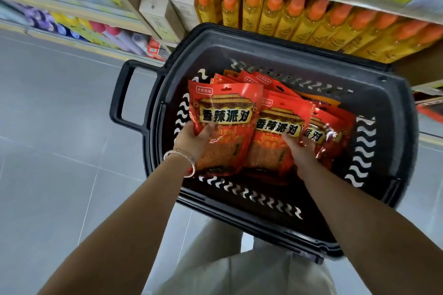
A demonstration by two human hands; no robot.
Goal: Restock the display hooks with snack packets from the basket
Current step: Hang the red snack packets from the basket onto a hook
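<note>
Both hands reach into the basket point(388, 108), where the snack packets point(249, 79) lie stacked. The left hand point(191, 137) holds the nearest packet point(225, 103). The right hand point(300, 151) touches the next packet point(275, 124), just right of it. Beyond the hands (behind the basket) bottles point(287, 17) stand in a row. The basket's handle point(119, 96) juts out left of the left hand.

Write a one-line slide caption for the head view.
Left hand grips a red packet in the black basket; right hand rests on the next packet; yellow bottles shelved behind.
</note>
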